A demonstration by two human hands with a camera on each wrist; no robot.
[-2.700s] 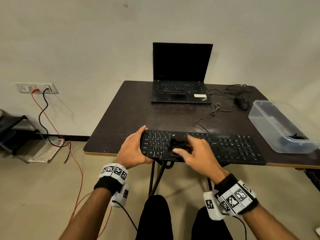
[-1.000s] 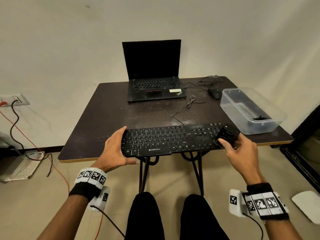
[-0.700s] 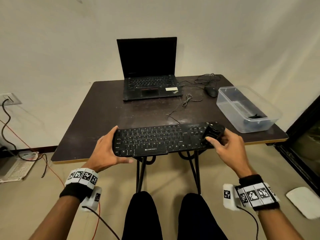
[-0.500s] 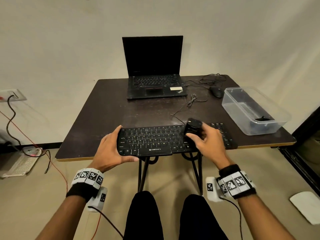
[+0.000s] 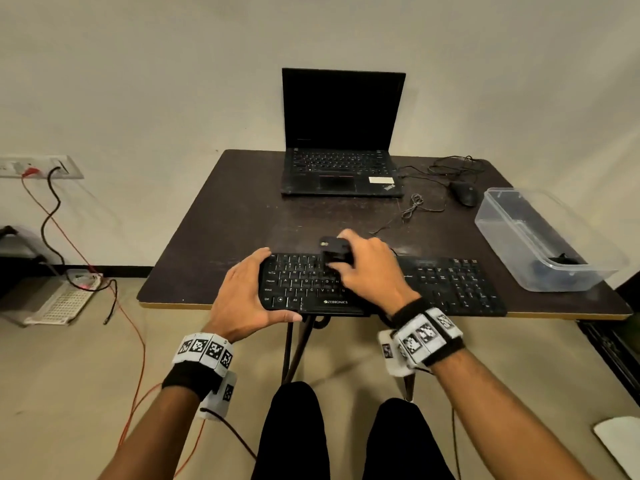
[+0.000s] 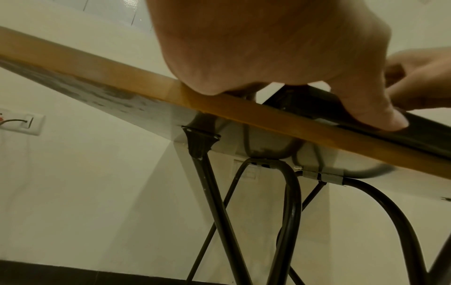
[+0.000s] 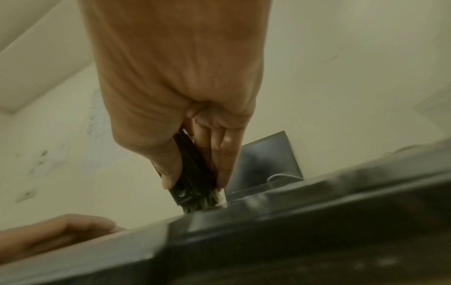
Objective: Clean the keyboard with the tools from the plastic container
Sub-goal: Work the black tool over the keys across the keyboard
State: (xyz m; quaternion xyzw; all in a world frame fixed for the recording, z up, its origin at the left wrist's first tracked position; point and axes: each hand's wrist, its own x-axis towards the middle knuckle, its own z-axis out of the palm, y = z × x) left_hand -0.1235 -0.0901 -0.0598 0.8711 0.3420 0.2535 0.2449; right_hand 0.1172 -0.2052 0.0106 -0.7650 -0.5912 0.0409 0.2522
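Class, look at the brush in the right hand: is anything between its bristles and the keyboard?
Nothing visible. The right hand holds the brush with its bristles down on the keyboard, while the left hand grips the keyboard's left end.

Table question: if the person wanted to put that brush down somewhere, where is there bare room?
On the table, the widest bare patch lies between the laptop and the keyboard, reaching to the left edge. The right side is crowded: mouse, cables and plastic container.
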